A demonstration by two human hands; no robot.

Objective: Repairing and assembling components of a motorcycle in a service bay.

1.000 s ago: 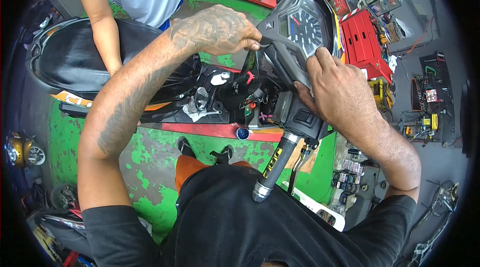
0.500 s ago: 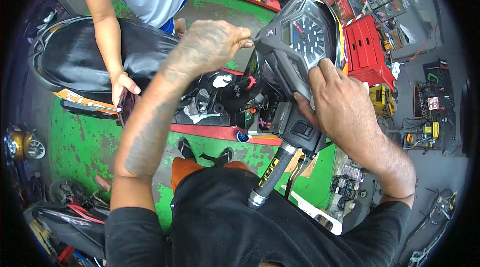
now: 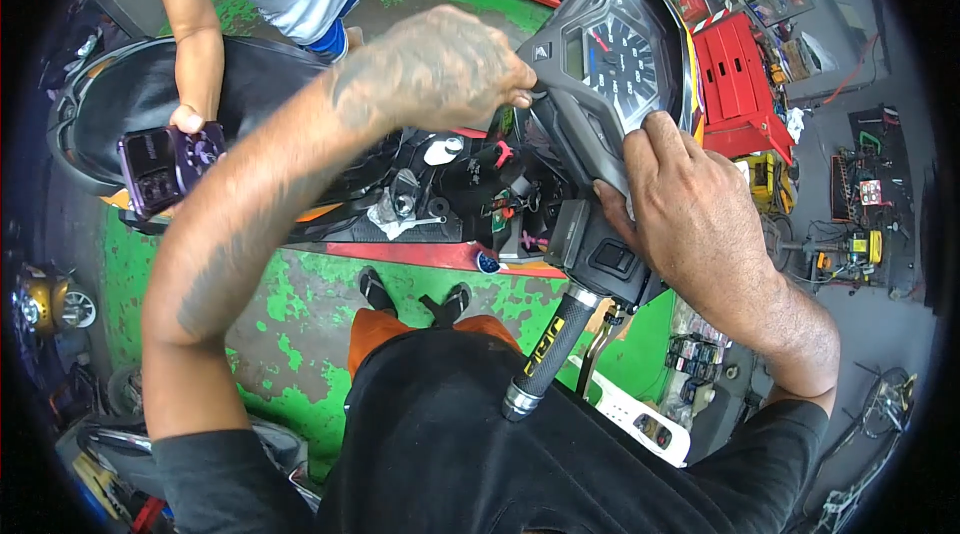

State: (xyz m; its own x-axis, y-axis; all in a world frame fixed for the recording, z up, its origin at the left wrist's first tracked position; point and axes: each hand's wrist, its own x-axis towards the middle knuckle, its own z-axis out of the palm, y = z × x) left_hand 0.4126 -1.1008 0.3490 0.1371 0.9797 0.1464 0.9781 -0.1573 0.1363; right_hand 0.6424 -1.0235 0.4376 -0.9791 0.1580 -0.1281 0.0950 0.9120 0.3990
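The scooter's grey handlebar cover (image 3: 580, 116), with its dial cluster (image 3: 622, 64), sits ahead to the right. My left hand (image 3: 450, 69) is closed at the cover's left edge, finger and thumb pinched at a small dark piece I cannot make out. My right hand (image 3: 695, 189) grips the cover's near right side, fingertips beside the dials and thumb underneath. Just below that thumb are the switch housing (image 3: 612, 254) and a black handlebar grip (image 3: 545, 354), with a brake lever (image 3: 597, 349) alongside.
Another person's hand (image 3: 190, 119) holds a purple phone (image 3: 155, 174) over the black seat (image 3: 260, 84). Loose parts and a wrench (image 3: 425, 222) lie on the footboard. A red tool chest (image 3: 740, 84) stands at right. A second motorcycle (image 3: 55, 304) is far left.
My left hand and forearm have shifted, the fingertips staying by the cover's left edge. My right hand keeps its hold. The other person's phone has been raised and turned flat.
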